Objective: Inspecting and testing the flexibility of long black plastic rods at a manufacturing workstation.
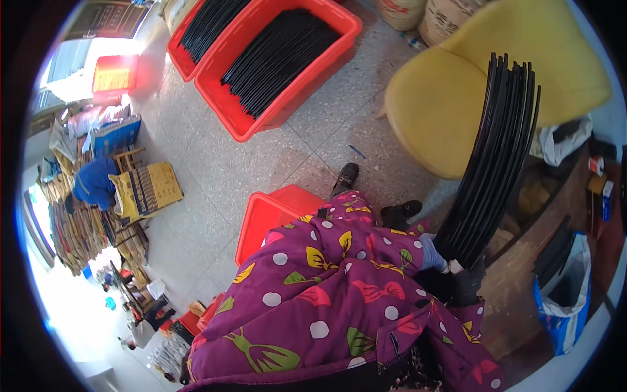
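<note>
A bundle of long, thin black rods (493, 163) stands up at my right, fanning slightly and curving toward its far end. At the near end of the bundle is my left hand (431, 253), in a pale blue-grey glove, closed around the rods' lower left side. My right hand (469, 284), dark-gloved and partly hidden, is at the same end, against the bottom of the bundle; its fingers are mostly out of sight. The bundle passes in front of a yellow chair (431, 111). A purple patterned garment (326, 274) covers my lap and arms.
Ahead, a red bin (307, 98) holds many black rods (281, 62), with another red bin (181, 52) beside it. A further red bin (277, 202) stands by my left leg. To the right are a wooden surface (522, 287) and a blue-white bag (578, 307). Someone in blue (95, 183) bends at far left.
</note>
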The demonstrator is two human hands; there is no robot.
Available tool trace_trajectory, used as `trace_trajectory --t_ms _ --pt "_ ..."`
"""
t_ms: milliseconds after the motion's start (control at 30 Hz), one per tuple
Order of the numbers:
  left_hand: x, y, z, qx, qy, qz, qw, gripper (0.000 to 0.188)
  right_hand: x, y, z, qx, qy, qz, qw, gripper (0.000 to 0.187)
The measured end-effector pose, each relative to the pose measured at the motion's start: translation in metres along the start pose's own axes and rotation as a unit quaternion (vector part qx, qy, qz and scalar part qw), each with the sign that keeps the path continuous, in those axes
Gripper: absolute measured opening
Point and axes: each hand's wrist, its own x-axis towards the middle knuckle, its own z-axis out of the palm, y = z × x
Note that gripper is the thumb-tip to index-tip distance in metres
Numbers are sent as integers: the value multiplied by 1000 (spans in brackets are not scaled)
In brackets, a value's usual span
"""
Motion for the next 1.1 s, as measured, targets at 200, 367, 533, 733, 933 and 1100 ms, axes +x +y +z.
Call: trace_trajectory --t_ms 200,367,533,733,933,1100 --pt "-18 32 -51 -50 9 43 998 66 33 -20 48 -156 -66 -71 983 57" --pt "-28 48 -85 -105 38 74 991 65 66 -80 99 -117 -178 -25 977 56" --pt "-26 60 -106 -134 53 111 983 64 100 -68 128 18 -217 6 976 56" --pt "-44 81 -165 -156 80 140 975 64 110 -117 198 48 -284 43 957 60" --pt "-72 126 -254 -158 65 154 973 63 122 -126 288 48 -244 13 968 59" --pt "-123 197 -332 -77 108 -16 991 67 126 -121 357 -5 -221 -25 975 59"
